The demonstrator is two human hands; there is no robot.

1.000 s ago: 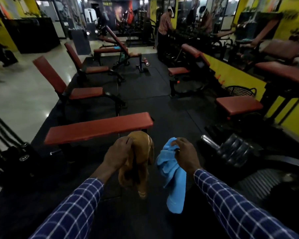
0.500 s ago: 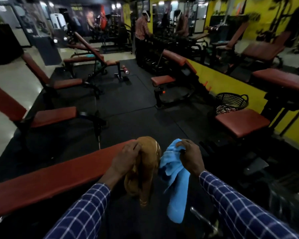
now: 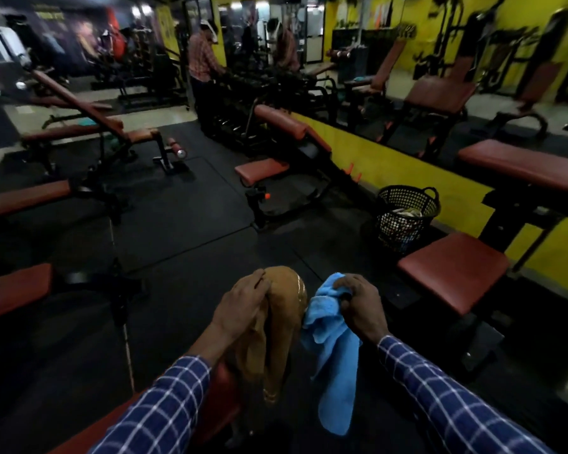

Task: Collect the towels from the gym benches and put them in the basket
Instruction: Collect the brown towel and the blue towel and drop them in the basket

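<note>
My left hand [image 3: 241, 304] grips a brown towel [image 3: 281, 326] that hangs down in front of me. My right hand [image 3: 359, 304] grips a light blue towel [image 3: 336, 362], which dangles beside the brown one. The black mesh basket [image 3: 407, 194] stands on the floor ahead to the right, against the yellow wall base, with some cloth inside it. A teal towel [image 3: 86, 122] lies on a far bench at the left.
A red bench seat [image 3: 453, 270] sits right of my hands, just before the basket. Another red bench [image 3: 17, 290] lies at the left, and one passes under my left arm. An incline bench [image 3: 276, 149] stands ahead. A person [image 3: 202, 63] stands by the dumbbell rack.
I have walked forward and turned right, with both towels still held. The flat bench has slid down and left under my arm, and the basket has come closer.
</note>
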